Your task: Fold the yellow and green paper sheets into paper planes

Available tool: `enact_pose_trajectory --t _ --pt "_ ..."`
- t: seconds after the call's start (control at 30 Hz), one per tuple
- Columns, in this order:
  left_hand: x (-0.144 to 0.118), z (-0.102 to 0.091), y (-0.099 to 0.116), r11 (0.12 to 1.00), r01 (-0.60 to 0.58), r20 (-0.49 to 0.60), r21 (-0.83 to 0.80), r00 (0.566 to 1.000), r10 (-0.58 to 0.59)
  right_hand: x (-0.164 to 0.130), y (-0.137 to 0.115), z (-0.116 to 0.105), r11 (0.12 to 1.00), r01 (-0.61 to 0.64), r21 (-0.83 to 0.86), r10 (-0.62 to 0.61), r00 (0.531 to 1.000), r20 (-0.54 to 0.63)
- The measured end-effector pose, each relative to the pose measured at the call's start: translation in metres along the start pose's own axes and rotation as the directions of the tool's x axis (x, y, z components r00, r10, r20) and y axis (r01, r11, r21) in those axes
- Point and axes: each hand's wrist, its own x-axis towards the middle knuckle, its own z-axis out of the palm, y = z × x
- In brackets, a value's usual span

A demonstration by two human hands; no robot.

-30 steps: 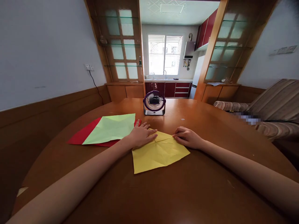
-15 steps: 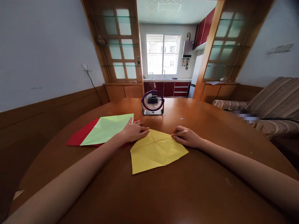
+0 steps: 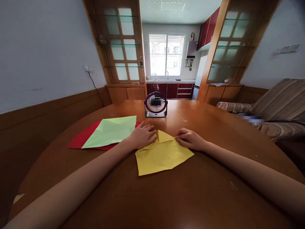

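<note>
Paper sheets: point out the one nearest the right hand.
The yellow sheet, its edge at the right hand; the green sheet and the red paper beneath it lie farther left.

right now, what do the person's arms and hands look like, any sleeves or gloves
The left hand and right hand are ungloved, with no ring or watch visible. The left forearm and right forearm are bare, with no sleeve in view.

Shows plain yellow on the paper [image 3: 164, 159], pale green on the upper sheet [image 3: 111, 132], red on the lower sheet [image 3: 85, 136], purple around the fan [image 3: 156, 103], muted stripes along the upholstered seat [image 3: 281, 101].
</note>
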Motion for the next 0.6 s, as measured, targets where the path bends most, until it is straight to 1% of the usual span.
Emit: enact_pose_trajectory --t 0.1,0.17,0.23,0.27,0.3,0.33,0.4,0.47,0.6 --pt "0.002 -0.006 0.004 0.998 0.063 0.016 -0.028 0.998 -0.063 0.000 -0.001 0.000 1.000 -0.008 -0.009 0.008 1.000 0.009" --pt "0.003 -0.008 0.009 0.995 0.063 -0.006 -0.074 0.998 -0.063 0.000 -0.002 -0.001 1.000 -0.008 -0.011 0.008 1.000 0.013" --pt "0.003 -0.007 0.017 0.987 -0.028 0.015 -0.160 0.999 0.030 0.000 -0.002 -0.001 1.000 -0.007 -0.011 0.007 1.000 0.015" --pt "0.003 -0.006 0.021 0.972 -0.089 0.052 -0.219 0.993 0.102 0.000 -0.002 -0.001 1.000 -0.005 -0.010 0.005 1.000 0.017" --pt "0.003 -0.005 0.026 0.951 -0.125 0.090 -0.282 0.984 0.156 0.000 -0.002 -0.001 1.000 0.000 -0.008 0.000 1.000 0.017" --pt "0.003 -0.003 0.030 0.930 -0.134 0.126 -0.342 0.974 0.186 0.000 -0.002 -0.001 1.000 0.006 -0.005 -0.006 1.000 0.016" --pt "0.002 -0.001 0.037 0.895 -0.111 0.165 -0.432 0.966 0.200 0.000 -0.001 -0.002 1.000 0.020 0.002 -0.020 1.000 0.013" --pt "0.003 0.000 0.040 0.867 -0.077 0.188 -0.492 0.963 0.192 0.000 -0.002 -0.002 1.000 0.025 0.005 -0.025 1.000 0.012" --pt "0.004 -0.002 0.031 0.839 -0.031 0.237 -0.544 0.953 0.189 0.000 -0.003 -0.002 1.000 0.014 -0.026 -0.014 1.000 0.016"
